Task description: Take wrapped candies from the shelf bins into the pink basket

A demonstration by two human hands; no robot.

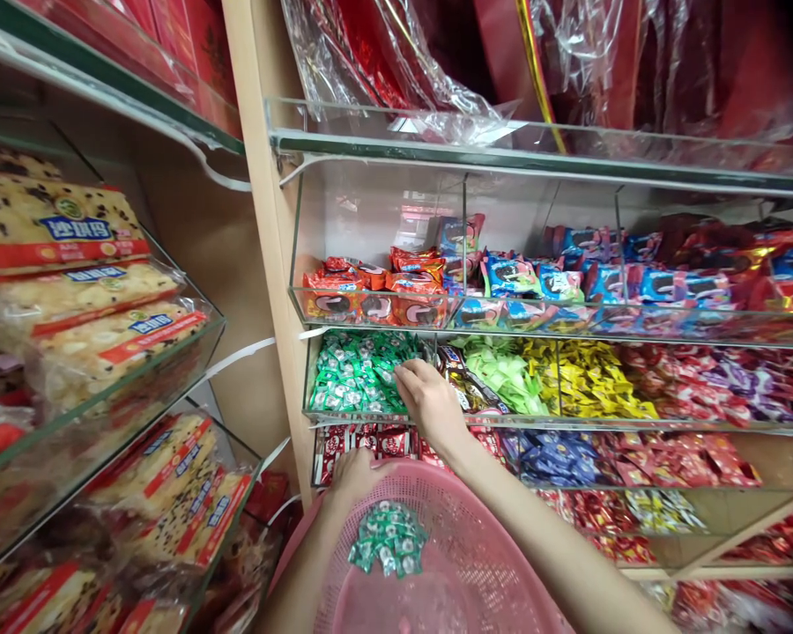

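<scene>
Head view: the right hand [429,396] reaches over the shelf front, its fingers drawn narrowly together at the right-hand end of the green packets [353,374] — whether they touch one or pinch one, I cannot tell. The left hand [353,475] is closed on the far rim of the pink basket [440,497], at about eleven o'clock of it. From the right hand the bulk of the green packets lies at ten o'clock; from the left hand it lies at twelve, further off, so the right is clearly the nearer. The heap's long axis runs from nine to three, while the single packets point every way. They are small, shiny, green wraps with whitish markings, piled thick behind clear glass. A loose cluster of green wraps [389,539] sits in the basket, at five o'clock from the left hand.

Further out, dark packets [466,379] stand at three o'clock just beside the right hand, then pale green packets [506,374] and yellow packets [581,374]. Orange-red packs [344,291] fill the compartment at eleven o'clock — and big bagged cakes [151,330] line the shelves at nine
</scene>
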